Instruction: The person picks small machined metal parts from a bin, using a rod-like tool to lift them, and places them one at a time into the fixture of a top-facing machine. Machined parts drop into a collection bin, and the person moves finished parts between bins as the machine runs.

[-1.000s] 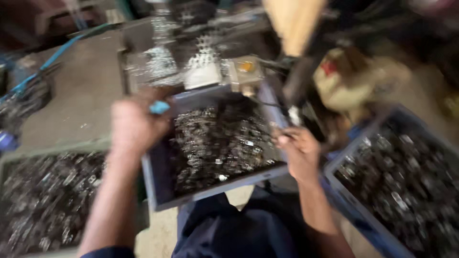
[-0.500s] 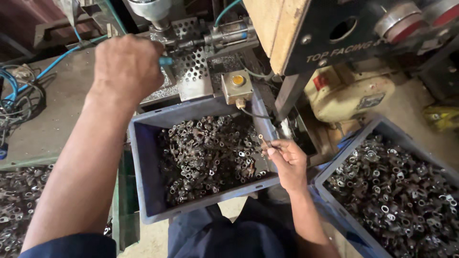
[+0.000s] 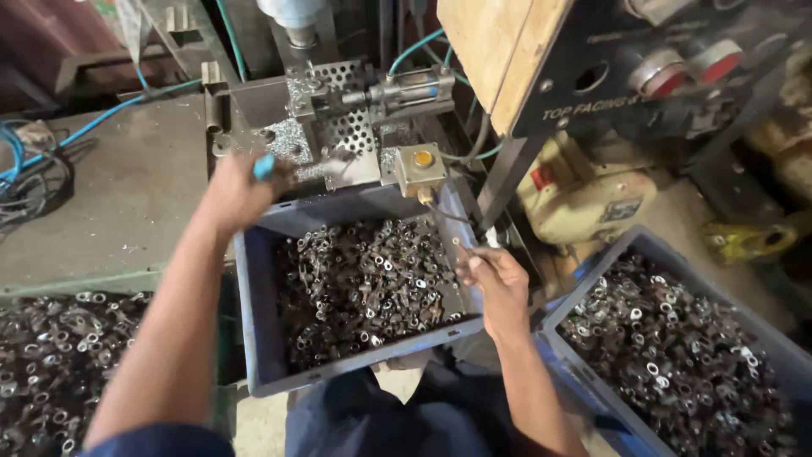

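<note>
Left hand [image 3: 237, 190]: closed round blue-handled tool [image 3: 264, 166], feeding fixture [image 3: 338, 127] at 12 o'clock. Right hand [image 3: 499, 283]: pinching small metal part [image 3: 459, 245] at crate [image 3: 254, 338] rim; placement likely follows.

Blue-handled tool [image 3: 264, 166]: gripped upright above the blue crate's [image 3: 254, 338] far rim; small metal ring [image 3: 458, 242]: pinched at its right wall
</note>
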`<state>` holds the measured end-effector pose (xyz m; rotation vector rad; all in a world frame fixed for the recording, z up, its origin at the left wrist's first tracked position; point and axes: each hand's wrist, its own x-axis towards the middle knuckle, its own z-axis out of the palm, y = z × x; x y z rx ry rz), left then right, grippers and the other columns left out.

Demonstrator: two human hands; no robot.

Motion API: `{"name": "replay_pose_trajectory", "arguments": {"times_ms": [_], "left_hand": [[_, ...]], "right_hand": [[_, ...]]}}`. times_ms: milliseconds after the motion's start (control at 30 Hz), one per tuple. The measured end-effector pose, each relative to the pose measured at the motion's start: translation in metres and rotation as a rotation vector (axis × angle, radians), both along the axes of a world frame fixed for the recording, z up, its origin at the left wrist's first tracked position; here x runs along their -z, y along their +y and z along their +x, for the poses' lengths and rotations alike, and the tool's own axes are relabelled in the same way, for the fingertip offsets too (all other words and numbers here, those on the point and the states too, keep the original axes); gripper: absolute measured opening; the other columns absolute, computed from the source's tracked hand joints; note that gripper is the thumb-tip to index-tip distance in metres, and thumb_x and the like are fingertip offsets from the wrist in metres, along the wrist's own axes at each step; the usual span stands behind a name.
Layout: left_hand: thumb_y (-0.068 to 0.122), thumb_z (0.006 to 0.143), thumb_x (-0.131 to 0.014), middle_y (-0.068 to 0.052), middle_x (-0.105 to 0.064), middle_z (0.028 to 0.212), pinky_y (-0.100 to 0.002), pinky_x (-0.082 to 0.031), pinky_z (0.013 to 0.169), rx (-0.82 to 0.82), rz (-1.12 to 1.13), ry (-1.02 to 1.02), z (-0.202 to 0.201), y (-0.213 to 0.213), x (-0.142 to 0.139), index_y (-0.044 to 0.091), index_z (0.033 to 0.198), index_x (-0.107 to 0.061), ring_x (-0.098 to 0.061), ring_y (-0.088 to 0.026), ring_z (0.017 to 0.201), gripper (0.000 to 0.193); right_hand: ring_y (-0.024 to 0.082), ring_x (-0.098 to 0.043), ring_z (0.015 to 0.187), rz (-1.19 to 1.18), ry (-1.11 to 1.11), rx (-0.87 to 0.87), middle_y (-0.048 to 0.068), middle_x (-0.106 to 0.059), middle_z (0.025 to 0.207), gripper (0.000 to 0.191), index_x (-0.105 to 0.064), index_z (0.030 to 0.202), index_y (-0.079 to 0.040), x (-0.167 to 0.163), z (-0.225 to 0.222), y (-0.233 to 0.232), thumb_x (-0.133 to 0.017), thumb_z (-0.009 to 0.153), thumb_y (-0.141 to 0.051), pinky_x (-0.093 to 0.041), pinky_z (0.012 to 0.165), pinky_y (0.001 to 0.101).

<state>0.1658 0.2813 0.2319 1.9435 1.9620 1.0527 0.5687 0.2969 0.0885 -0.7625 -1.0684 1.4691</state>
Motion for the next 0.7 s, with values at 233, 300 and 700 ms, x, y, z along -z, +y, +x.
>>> {"name": "replay_pose_trajectory", "arguments": {"times_ms": [233,300,700], "left_hand": [[0.019,0.087,-0.075,-0.020,-0.075,0.099,-0.042,-0.059,0.077,-0.252,-0.120,-0.145,0.032,-0.103,0.103,0.010,0.110,-0.078,-0.073,-0.036,0.088,0.025],[0.017,0.087,-0.073,-0.018,-0.075,0.099,-0.045,-0.058,0.077,-0.206,0.007,-0.060,0.039,-0.111,0.108,0.009,0.106,-0.077,-0.071,-0.039,0.089,0.021],[0.014,0.085,-0.069,-0.014,-0.074,0.104,-0.048,-0.056,0.076,-0.208,0.011,-0.051,0.036,-0.110,0.099,0.012,0.112,-0.074,-0.069,-0.040,0.088,0.027]], "right_hand": [[0.026,-0.072,0.096,-0.154,0.213,-0.199,0.015,-0.072,0.112,0.023,-0.065,0.119,0.002,-0.050,-0.087,0.021,-0.063,0.098,-0.006,-0.057,0.082,0.0362],[0.026,-0.073,0.100,-0.102,0.203,-0.259,0.016,-0.073,0.115,0.024,-0.066,0.120,0.003,-0.064,-0.128,0.046,-0.061,0.099,-0.006,-0.058,0.084,0.0355],[0.028,-0.069,0.091,-0.179,0.259,-0.063,0.013,-0.069,0.099,0.013,-0.061,0.102,-0.003,-0.044,-0.271,0.185,-0.069,0.093,-0.007,-0.059,0.074,0.0363]]}}
